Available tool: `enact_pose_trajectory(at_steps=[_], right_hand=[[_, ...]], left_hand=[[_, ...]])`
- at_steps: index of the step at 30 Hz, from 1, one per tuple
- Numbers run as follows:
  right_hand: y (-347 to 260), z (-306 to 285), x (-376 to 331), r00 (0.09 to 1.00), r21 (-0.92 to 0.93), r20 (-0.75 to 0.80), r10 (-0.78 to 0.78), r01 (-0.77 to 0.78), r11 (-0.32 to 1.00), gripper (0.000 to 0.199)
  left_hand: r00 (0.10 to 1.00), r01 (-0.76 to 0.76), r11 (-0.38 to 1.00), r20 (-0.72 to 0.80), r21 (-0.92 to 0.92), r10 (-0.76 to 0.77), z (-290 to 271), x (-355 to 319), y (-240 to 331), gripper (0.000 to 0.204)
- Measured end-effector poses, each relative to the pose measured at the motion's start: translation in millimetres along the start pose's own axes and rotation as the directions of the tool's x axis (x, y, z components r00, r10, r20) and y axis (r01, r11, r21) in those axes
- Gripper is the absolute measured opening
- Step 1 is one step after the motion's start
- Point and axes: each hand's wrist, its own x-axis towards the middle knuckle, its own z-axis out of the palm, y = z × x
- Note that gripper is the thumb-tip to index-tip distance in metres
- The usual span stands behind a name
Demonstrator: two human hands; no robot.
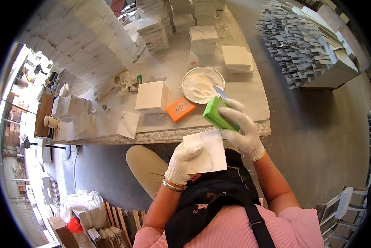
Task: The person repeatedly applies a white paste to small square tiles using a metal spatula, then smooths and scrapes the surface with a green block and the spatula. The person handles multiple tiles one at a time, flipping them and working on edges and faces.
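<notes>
Gloved in white, my left hand (184,162) grips a square white tile with grey veining (209,153) by its left edge, thumb across the face, above my lap. My right hand (244,131), also in a white glove, is closed around a green block (217,114), just above the tile's top right corner; the block's near end is slightly blurred. Beyond it on the table lies a round dish of white powder or paste (200,100), with a blade-like tool (220,91) resting at its rim. An orange block (181,109) sits left of the dish, beside a stack of white tiles (150,97).
A single veined tile (128,125) lies near the front edge of the table (164,137). Tall tile stacks (82,41) rise at the back left, and another stack (237,58) stands at the right edge. Crumpled gloves (125,84) lie left. Piled thin strips (295,45) stand on the right.
</notes>
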Motion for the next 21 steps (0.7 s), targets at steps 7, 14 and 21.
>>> enact_pose_trajectory(at_steps=[7,14,21], right_hand=[[56.4,-74.5,22.0,0.941,-0.170,-0.332,0.072,-0.135,0.976,0.055],[88.2,-78.8,39.5,0.971,-0.917,-0.204,-0.126,-0.145,0.373,0.050],[37.9,-29.5,63.2,0.990,-0.725,-0.101,0.100,-0.142,0.674,0.038]], left_hand=[[0.990,0.001,0.990,-0.137,0.141,0.019,-13.0,15.1,1.5,0.049],[0.974,-0.025,0.983,-0.218,0.182,0.065,-12.2,21.0,6.7,0.048],[0.963,-0.151,0.962,-0.185,0.227,0.194,-28.1,16.4,39.9,0.047]])
